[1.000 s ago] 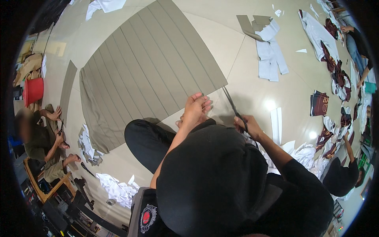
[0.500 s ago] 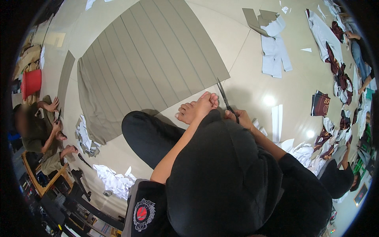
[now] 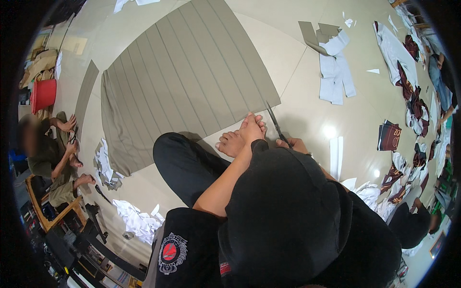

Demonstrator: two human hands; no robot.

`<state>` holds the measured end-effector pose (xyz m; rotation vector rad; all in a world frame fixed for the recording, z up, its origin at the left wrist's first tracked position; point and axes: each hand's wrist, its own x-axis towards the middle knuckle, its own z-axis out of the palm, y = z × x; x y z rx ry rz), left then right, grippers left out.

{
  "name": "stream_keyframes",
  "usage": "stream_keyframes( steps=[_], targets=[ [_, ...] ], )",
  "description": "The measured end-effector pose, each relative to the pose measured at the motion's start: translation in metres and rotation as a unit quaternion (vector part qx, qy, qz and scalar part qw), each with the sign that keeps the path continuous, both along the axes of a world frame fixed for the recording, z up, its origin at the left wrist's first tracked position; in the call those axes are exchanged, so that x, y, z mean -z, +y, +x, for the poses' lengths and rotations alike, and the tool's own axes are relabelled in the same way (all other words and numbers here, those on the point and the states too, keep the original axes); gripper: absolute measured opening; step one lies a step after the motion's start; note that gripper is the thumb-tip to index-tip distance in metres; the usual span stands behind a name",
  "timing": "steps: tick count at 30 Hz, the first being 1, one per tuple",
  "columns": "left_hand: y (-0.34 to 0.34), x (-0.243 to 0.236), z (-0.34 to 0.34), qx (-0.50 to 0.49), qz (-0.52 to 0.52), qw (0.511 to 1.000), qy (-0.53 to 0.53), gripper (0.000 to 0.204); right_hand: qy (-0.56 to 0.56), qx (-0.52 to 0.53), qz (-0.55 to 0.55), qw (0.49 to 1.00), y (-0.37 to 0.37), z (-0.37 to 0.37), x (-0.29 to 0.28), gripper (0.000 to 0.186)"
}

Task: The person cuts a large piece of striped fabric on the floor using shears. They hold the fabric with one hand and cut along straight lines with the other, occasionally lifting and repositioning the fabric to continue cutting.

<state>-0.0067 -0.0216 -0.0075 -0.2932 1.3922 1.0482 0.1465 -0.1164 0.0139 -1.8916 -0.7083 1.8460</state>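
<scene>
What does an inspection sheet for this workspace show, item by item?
Surface: glossy cream tiled floor, with glare spots.
Job's things: large grey-green striped fabric sheet spread flat; long dark scissors at its near right edge.
Clutter: white cut pieces at far right, white scraps at near left, dark maroon garments at right, red plastic tub at left.
Hands: left hand rests by a bare foot at the fabric edge; right hand grips the scissors.
Cables: nothing seen.
Surroundings: a seated person at left; others at right edge.
</scene>
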Motion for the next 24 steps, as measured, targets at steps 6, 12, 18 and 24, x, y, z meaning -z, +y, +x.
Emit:
stream_keyframes(
  steps=[6,12,18,24],
  targets=[
    [0.010,-0.007,0.003,0.089,-0.024,0.996,0.016,0.024,-0.011,-0.037,0.015,0.999,0.001,0.000,0.006,0.049],
    [0.008,0.007,0.004,0.147,-0.015,0.986,0.074,0.030,0.019,-0.010,0.011,1.000,0.005,-0.008,0.003,0.048],
    [0.003,0.005,0.007,0.184,0.014,0.980,0.074,0.033,0.043,-0.003,0.016,0.999,0.009,-0.008,-0.001,0.046],
    [0.003,0.009,0.007,0.168,0.016,0.983,0.071,0.031,-0.006,-0.020,-0.011,1.000,0.011,-0.007,0.003,0.046]
  ],
)
